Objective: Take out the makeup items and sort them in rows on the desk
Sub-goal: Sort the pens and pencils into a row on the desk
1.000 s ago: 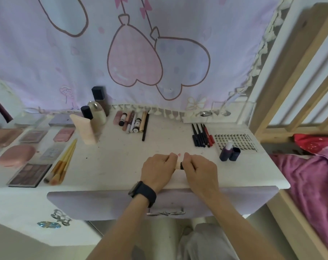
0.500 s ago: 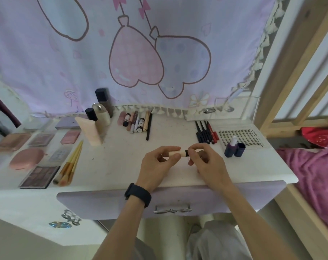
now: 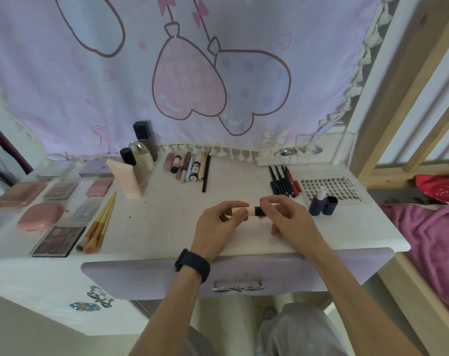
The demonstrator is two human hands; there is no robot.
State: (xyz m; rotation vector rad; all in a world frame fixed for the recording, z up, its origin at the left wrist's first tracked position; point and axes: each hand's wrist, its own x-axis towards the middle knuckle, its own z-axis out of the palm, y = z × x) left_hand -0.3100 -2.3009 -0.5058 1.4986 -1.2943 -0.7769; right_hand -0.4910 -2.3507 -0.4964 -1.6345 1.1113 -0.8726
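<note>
We hold the small tube [image 3: 253, 210] sideways over the desk [image 3: 166, 222], black end to the right, w/ left hand [image 3: 217, 224] & right hand [image 3: 291, 222] each pinching one end.

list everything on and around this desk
cream stick: 1, cream, black band, between hands
palettes and compacts: about 8, pink, brown, left
brushes: a few, yellow handles, left front
bottles and tube: 4, black, cream, left rear
lip tubes: about 7, mixed, rear middle
liner pens: about 5, black, one red, right rear
lash tray: 1, white, right rear
purple bottle: 1, purple, right, uncapped
desk: 1, white, centre
curtain: 1, lilac, behind desk
left hand: 1, grips stick's cream end
right hand: 1, pinches its other end
</note>
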